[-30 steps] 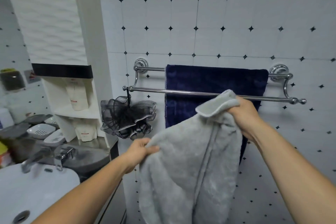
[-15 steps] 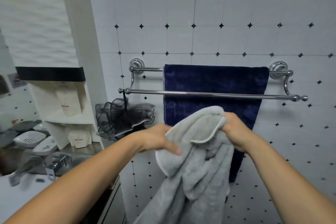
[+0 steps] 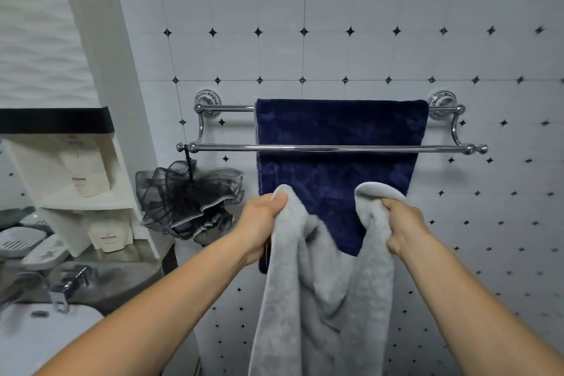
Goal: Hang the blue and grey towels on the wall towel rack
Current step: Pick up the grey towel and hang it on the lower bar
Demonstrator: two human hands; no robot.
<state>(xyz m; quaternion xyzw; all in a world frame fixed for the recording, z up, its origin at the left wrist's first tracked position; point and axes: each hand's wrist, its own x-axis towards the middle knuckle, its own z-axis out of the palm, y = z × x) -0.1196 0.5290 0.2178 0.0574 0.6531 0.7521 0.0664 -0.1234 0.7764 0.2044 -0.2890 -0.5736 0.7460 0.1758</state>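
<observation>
A chrome double-bar towel rack is fixed to the tiled wall. The dark blue towel hangs over its rear bar and drapes down behind the bare front bar. Below the rack I hold the grey towel by its top edge. My left hand is shut on its left end and my right hand is shut on its right end. The cloth sags between them and hangs down out of the frame. Both hands are lower than the front bar.
A black mesh bath sponge hangs from the left end of the front bar. Left of it stand a white shelf unit with bottles, soap dishes, a chrome tap and a white basin.
My hands have moved apart along the grey towel's top edge, spreading it wider. The view has shifted closer to the rack.
</observation>
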